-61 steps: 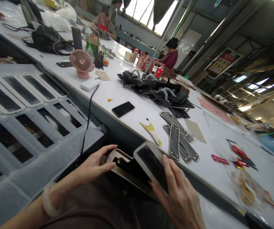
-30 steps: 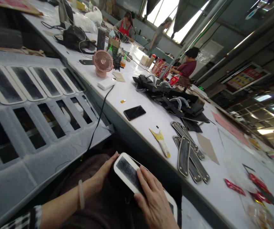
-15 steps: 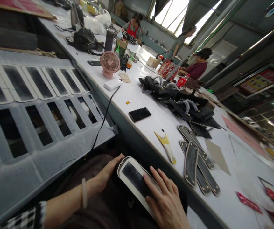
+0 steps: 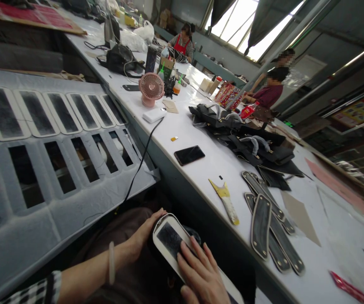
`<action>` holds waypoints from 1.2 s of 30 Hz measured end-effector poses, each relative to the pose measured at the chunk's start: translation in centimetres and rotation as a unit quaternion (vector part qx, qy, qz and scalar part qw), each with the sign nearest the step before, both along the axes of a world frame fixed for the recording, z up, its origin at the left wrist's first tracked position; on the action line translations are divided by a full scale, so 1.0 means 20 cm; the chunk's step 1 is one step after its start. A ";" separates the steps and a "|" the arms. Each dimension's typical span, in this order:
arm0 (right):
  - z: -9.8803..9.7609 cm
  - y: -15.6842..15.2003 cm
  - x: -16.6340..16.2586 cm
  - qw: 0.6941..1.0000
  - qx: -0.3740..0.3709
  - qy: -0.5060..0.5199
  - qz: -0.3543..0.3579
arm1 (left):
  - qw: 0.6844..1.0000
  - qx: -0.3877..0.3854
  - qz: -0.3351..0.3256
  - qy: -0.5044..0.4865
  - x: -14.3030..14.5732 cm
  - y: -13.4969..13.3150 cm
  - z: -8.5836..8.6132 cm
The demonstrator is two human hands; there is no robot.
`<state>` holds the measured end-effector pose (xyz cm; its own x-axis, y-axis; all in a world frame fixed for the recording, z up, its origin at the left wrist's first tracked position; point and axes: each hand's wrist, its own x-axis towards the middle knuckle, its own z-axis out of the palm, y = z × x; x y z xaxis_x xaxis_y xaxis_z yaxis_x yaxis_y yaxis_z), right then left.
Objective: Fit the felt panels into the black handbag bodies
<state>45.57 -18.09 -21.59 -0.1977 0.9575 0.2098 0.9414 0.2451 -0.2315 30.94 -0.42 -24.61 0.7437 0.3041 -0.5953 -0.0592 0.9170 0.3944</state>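
Across my lap lies a dark bag-like piece topped by a long off-white panel [image 4: 168, 239] with rounded corners and a black middle strip. My left hand [image 4: 144, 234] grips its far left end, thumb at the rim, the other fingers hidden underneath. Flat on the panel rests my right hand [image 4: 201, 266], its fingers stretched out and covering part of the black strip. On the grey rack [image 4: 74, 207] to the left, several similar panels [image 4: 58, 113] lie in a row, white-edged with black middles.
On the white table are a phone [image 4: 189, 155], a yellow-handled tool [image 4: 225, 202], black straps [image 4: 261, 223], black bags [image 4: 248, 139] and a pink fan [image 4: 151, 88]. A cable [image 4: 143, 156] hangs over the table's edge. Several people sit or stand farther back.
My right hand has slid a little left along the panel, towards my left hand. The left hand keeps its hold at the end. The whole view has shifted slightly.
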 end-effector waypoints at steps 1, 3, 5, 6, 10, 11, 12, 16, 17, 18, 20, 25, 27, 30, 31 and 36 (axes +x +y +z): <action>-0.02 0.00 -0.01 1.000 0.005 0.004 0.012 | 1.000 -0.005 -0.001 0.002 0.00 0.00 -0.01; -0.03 0.00 -0.03 0.999 0.015 0.012 0.026 | 1.000 -0.007 -0.003 0.009 0.01 0.00 -0.03; 0.00 0.01 -0.04 0.999 0.022 0.029 0.014 | 1.000 0.011 0.000 0.016 0.01 0.00 -0.03; 0.02 0.01 -0.03 0.999 0.025 0.040 -0.003 | 1.000 0.023 0.000 0.017 0.01 0.01 -0.04; 0.08 0.00 0.01 0.994 0.049 0.057 -0.082 | 0.999 0.045 -0.015 0.019 0.01 0.02 -0.02; 0.07 -0.01 0.01 0.994 0.050 0.042 -0.084 | 0.999 0.044 -0.018 0.022 0.01 0.02 -0.01; 0.05 -0.01 0.00 0.995 0.052 0.020 -0.077 | 0.999 0.040 -0.021 0.023 0.01 0.02 0.00; -0.07 -0.02 -0.09 0.995 0.051 -0.042 -0.078 | 0.999 0.035 -0.020 0.026 0.02 0.02 0.02; -0.09 -0.01 -0.10 0.994 0.049 -0.041 -0.090 | 0.999 0.040 -0.021 0.027 0.02 0.02 0.02; -0.10 -0.01 -0.11 0.994 0.043 -0.035 -0.090 | 0.998 0.045 -0.023 0.028 0.02 0.03 0.02; -0.07 0.01 -0.09 0.998 0.028 -0.023 -0.058 | 0.998 0.055 -0.028 0.028 0.02 0.03 0.01; 0.02 0.03 -0.02 1.000 -0.006 -0.018 -0.012 | 0.994 0.106 -0.034 0.002 -0.01 0.03 -0.04; 0.01 0.02 -0.03 1.000 -0.004 -0.025 -0.014 | 0.992 0.119 -0.042 -0.001 -0.02 0.03 -0.05; -0.03 0.02 -0.08 0.998 0.028 -0.027 -0.041 | 0.992 0.112 -0.058 0.011 -0.01 0.05 -0.03; -0.05 0.02 -0.10 0.998 0.033 -0.028 -0.050 | 0.993 0.101 -0.061 0.017 0.00 0.05 -0.03; -0.08 0.03 -0.14 0.997 0.013 -0.055 -0.050 | 0.993 0.091 -0.073 0.017 0.02 0.06 -0.01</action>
<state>42.85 -17.55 -23.12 -0.1254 0.9679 0.2180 0.9807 0.1542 -0.1204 31.41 0.83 -24.84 0.7685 0.3002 -0.5650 0.0844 0.8278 0.5547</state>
